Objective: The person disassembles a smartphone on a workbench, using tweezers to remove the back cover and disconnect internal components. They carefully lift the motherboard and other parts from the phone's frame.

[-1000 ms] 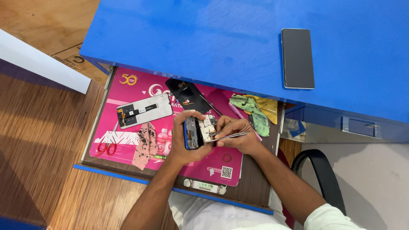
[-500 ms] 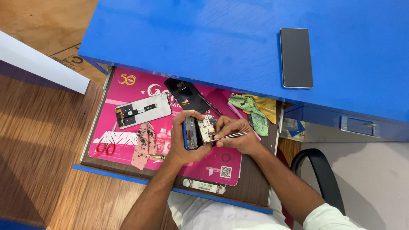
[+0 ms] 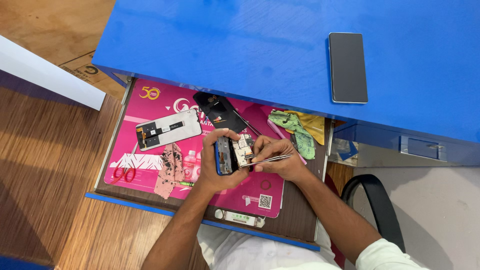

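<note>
1. An opened phone (image 3: 229,155) is held up on edge in the left hand (image 3: 216,162) above the pink mat (image 3: 165,172) on the pull-out shelf; left fingers are wrapped tight around its frame.
2. Tweezers (image 3: 270,160) are pinched in the right hand (image 3: 277,156), fingers pressed together, tips set at the bare circuit board.
3. Already off, as judged: screen panel (image 3: 169,129) and black back cover (image 3: 220,112), both laid on the mat.
4. Board work is judged underway; reassembly is left.
5. An intact phone (image 3: 347,67) lies apart on the blue counter (image 3: 240,45).
</note>
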